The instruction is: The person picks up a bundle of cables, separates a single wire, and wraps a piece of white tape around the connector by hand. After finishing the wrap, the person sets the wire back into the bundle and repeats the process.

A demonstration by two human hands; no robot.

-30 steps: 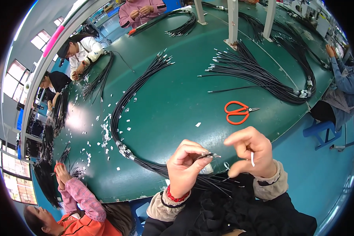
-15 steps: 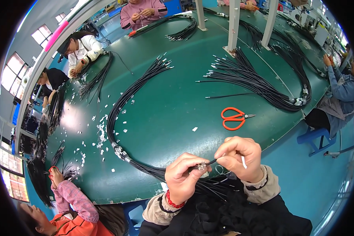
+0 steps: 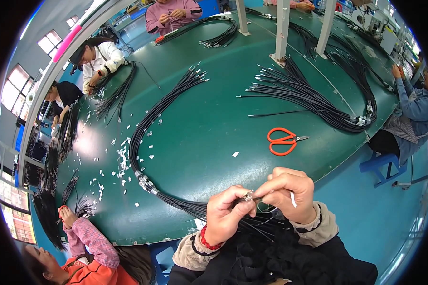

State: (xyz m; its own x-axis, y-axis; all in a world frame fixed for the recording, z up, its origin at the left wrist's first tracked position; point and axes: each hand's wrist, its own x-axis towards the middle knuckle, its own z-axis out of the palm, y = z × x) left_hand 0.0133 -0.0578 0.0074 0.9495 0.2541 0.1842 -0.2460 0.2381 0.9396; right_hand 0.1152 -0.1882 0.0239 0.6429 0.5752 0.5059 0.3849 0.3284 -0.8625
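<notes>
My left hand [image 3: 226, 211], a red bracelet on its wrist, is closed on a black cable near a small metal fitting [image 3: 248, 195]. Close beside it, the fingers of my right hand [image 3: 290, 192] pinch at the same cable by that fitting. A narrow white strip [image 3: 293, 199] sticks out from the right hand's curled fingers. A long curved bundle of black cables [image 3: 137, 137] with silvery tips runs over the green table and under my left hand towards my lap. Silvery pieces [image 3: 146, 184] ring part of this bundle. Orange-handled scissors [image 3: 283, 141] lie beyond my right hand.
A second fanned cable bundle [image 3: 309, 102] lies at the right on the green table [image 3: 214, 137]. White scraps [image 3: 123, 161] litter the left side. Pale posts [image 3: 281, 33] rise from the far part. Several people sit around; a blue stool [image 3: 383, 168] stands at the right.
My right hand has shifted a little left, its fingertips now nearer the metal fitting and my left hand. The left hand has risen slightly with the cable still held.
</notes>
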